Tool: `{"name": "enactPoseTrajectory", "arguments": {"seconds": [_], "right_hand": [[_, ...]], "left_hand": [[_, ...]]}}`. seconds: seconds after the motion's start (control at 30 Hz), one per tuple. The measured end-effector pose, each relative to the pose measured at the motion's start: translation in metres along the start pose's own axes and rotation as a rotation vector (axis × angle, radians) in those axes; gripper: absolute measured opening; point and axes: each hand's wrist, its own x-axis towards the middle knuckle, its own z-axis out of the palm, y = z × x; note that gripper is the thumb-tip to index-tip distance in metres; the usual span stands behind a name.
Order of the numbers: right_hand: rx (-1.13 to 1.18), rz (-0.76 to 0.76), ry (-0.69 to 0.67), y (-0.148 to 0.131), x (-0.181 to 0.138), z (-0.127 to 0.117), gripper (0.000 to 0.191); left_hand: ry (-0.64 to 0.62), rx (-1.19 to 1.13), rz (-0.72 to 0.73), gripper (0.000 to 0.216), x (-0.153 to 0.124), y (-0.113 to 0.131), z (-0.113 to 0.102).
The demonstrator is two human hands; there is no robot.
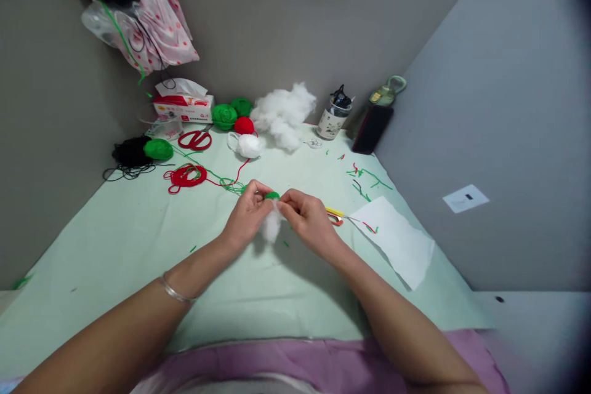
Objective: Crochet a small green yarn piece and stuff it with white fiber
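My left hand [249,212] and my right hand [307,215] meet over the middle of the pale green table [115,246]. Between their pinched fingertips sits a small green crocheted piece [272,196]. A tuft of white stuffing [271,226] hangs down from it between the two hands. Green yarn [231,184] trails left from the piece toward a tangle of red yarn [184,176]. A silver bangle is on my left wrist.
At the back lie green yarn balls [225,116], a red ball [244,125], a heap of white stuffing [284,112], red scissors [194,140], a tissue box [183,108], a cup of tools [332,120] and a dark phone [372,129]. A white paper [397,240] and small snips [335,217] lie right.
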Motion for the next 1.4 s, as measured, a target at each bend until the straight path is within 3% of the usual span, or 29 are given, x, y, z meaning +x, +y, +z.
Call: {"name": "enactPoseTrajectory", "arguments": {"seconds": [0.2, 0.37, 0.5, 0.8, 1.0, 1.27, 1.4], "right_hand": [[-0.043, -0.052, 0.027, -0.009, -0.009, 0.009, 0.017], [0.264, 0.082, 0.039, -0.002, 0.002, 0.009, 0.025], [0.351, 0.109, 0.05, 0.003, 0.008, 0.008, 0.029], [0.229, 0.094, 0.138, 0.004, 0.009, 0.003, 0.022], [0.135, 0.045, 0.079, 0.008, 0.006, -0.004, 0.024], [0.163, 0.034, -0.05, -0.008, -0.002, -0.001, 0.021], [0.173, 0.04, -0.052, -0.009, -0.003, 0.005, 0.019]], "left_hand": [[0.113, 0.024, 0.053, 0.018, 0.0, -0.001, 0.004], [0.109, -0.033, 0.036, 0.021, -0.002, -0.002, 0.007], [0.092, -0.064, 0.018, 0.021, -0.005, 0.001, 0.008], [-0.011, -0.09, -0.018, 0.025, -0.008, 0.006, 0.005], [-0.072, -0.071, -0.025, 0.03, -0.005, 0.008, 0.002], [0.043, -0.035, 0.007, 0.024, -0.002, 0.005, 0.002], [0.084, -0.061, -0.02, 0.022, 0.001, 0.002, 0.002]]}}
